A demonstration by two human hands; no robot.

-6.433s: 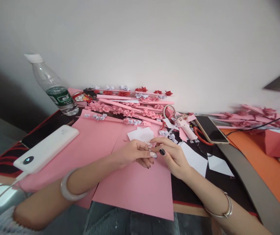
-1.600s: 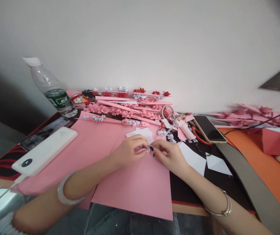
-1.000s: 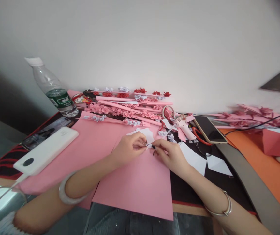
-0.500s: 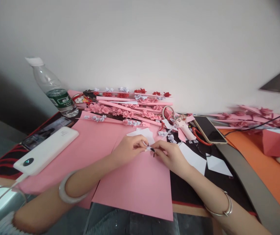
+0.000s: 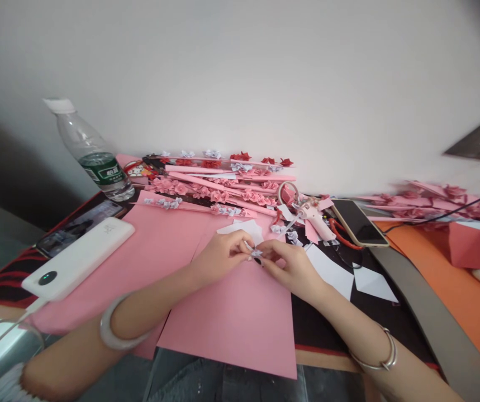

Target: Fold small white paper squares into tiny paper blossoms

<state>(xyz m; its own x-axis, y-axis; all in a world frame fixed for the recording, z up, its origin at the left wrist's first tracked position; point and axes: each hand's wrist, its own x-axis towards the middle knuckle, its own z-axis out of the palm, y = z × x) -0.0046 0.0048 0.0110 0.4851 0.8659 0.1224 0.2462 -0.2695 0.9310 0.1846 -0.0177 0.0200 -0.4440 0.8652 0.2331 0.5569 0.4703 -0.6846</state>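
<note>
Between my fingertips is a small white folded paper flower (image 5: 256, 253), its points now partly showing. My left hand (image 5: 224, 252) pinches it from the left side. From the right, my right hand (image 5: 289, 262) has thumb and forefinger closed on it too. Both hands are just above a pink paper sheet (image 5: 231, 318) that overhangs the table's front edge. White paper pieces (image 5: 246, 226) lie right behind the fingers. The fingers cover part of the flower.
Pink paper stems with paper flowers (image 5: 210, 192) lie along the wall. A glue gun (image 5: 315, 218), a phone (image 5: 360, 222) and white paper (image 5: 332, 271) are to the right. At left stand a water bottle (image 5: 97, 156) and, lying flat, a white power bank (image 5: 80, 259) with a cable.
My right fingers have shifted slightly on the white paper flower, and more of its points show between my fingertips. Everything else lies as before.
</note>
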